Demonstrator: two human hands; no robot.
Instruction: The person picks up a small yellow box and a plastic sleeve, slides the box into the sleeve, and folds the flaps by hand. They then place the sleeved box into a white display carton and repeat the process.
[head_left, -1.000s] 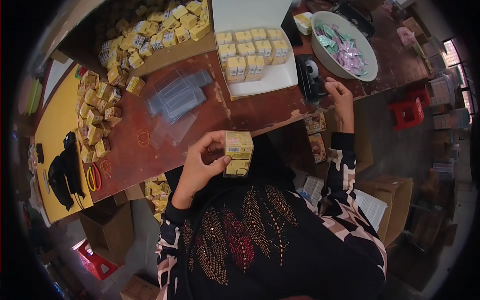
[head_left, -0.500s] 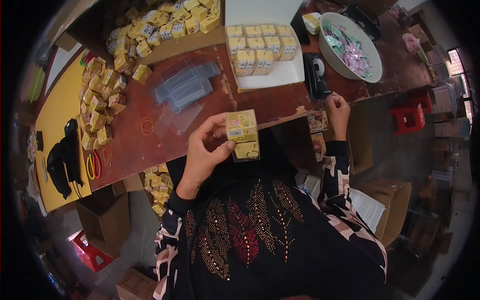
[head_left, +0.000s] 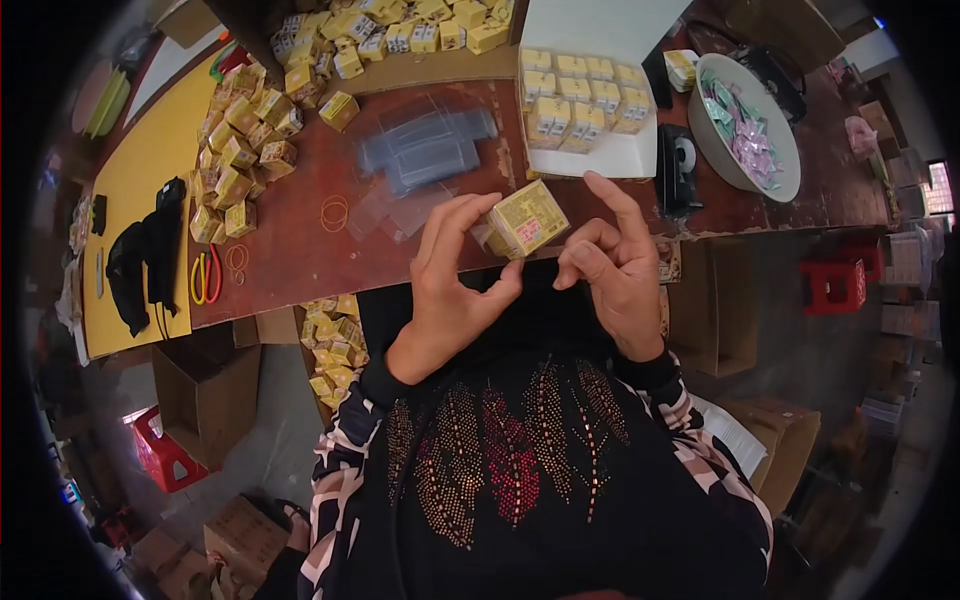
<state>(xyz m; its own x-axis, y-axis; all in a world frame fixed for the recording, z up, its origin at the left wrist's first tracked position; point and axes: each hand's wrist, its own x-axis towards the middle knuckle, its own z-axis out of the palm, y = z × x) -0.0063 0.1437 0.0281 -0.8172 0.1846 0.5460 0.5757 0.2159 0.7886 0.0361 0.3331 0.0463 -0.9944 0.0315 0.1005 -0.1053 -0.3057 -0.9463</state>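
Two hands now meet at one small yellow box (head_left: 527, 218). It is pinched between thumb and fingertips of the left hand (head_left: 455, 290). The right hand (head_left: 610, 275), brought back from the tape dispenser (head_left: 678, 165) beyond it, is half curled against the box's edge, forefinger raised; whether it grips cannot be told.

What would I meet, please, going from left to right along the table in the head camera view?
Black tool → heap of small yellow boxes → clear plastic sleeves → yellow box held in the left hand → tape dispenser → white bowl of sachets.
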